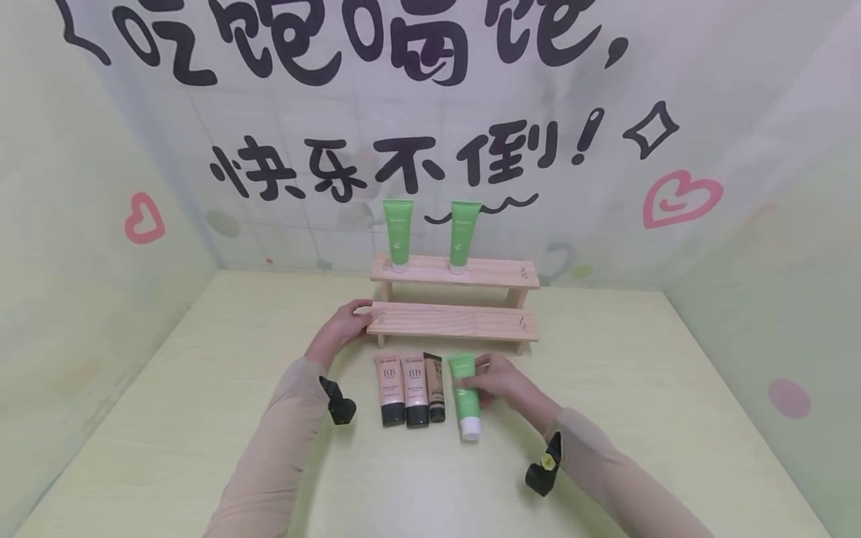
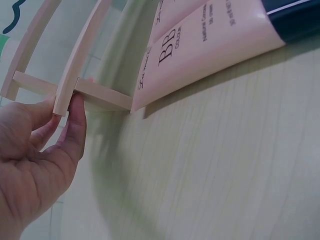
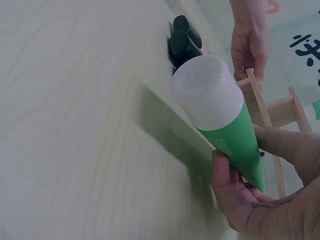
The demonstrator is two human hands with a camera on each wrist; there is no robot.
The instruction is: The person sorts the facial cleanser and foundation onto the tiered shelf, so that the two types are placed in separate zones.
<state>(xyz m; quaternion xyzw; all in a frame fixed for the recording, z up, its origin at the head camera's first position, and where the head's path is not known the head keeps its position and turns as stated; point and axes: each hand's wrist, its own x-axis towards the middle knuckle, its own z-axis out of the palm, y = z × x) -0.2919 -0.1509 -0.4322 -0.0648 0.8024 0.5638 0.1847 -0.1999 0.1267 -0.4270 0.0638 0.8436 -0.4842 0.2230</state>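
My left hand (image 1: 348,323) pinches the left end of the lower board (image 1: 451,321) of a two-step wooden rack, thumb above and fingers beneath in the left wrist view. In my right hand (image 1: 503,379) is a green tube (image 1: 466,407) with a white cap, held between thumb and fingers. The right wrist view shows that tube's white cap (image 3: 202,87) toward the camera, raised over its shadow. Left of it lie two pink BB cream tubes (image 1: 390,377) with black caps and a slimmer brown tube (image 1: 435,381), side by side before the rack.
Two more green tubes, one at left (image 1: 399,232) and one near the middle (image 1: 463,233), stand on their caps on the upper board (image 1: 501,272). A pale wood-grain table (image 1: 269,463) lies beneath everything. Behind it hangs a printed backdrop (image 1: 323,224) with dark lettering.
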